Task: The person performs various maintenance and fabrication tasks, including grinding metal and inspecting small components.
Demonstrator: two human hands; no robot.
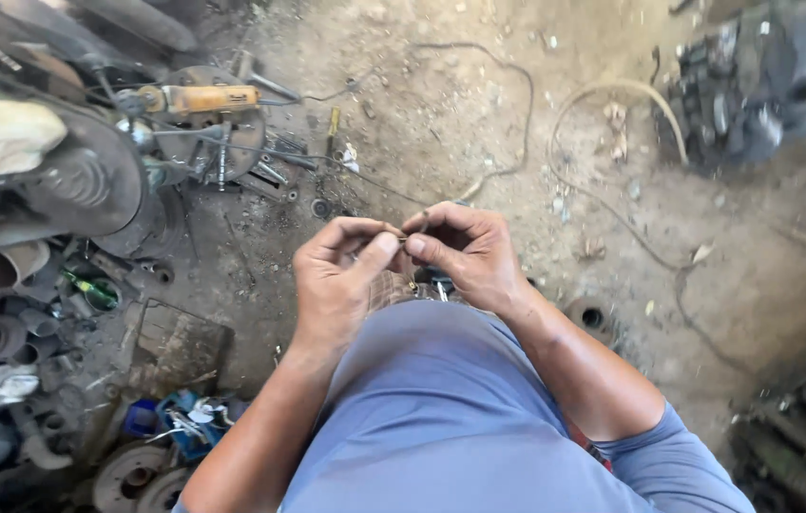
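Beside hands, orange tool (left), hose; engine block

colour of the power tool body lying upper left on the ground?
Orange-yellow power tool, with dark metal ends; head view shows it.

Left hand and right hand raised together, fingertips pinched, grip closed, forearms bent inward

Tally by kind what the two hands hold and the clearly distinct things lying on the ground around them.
Small thin piece pinched between the left hand and right hand: 1
Orange-bodied power tool: 1
Green bottle: 1
Brake discs at the bottom left: 2
Light hose loop: 1
Thin dark cable: 1
Total: 7
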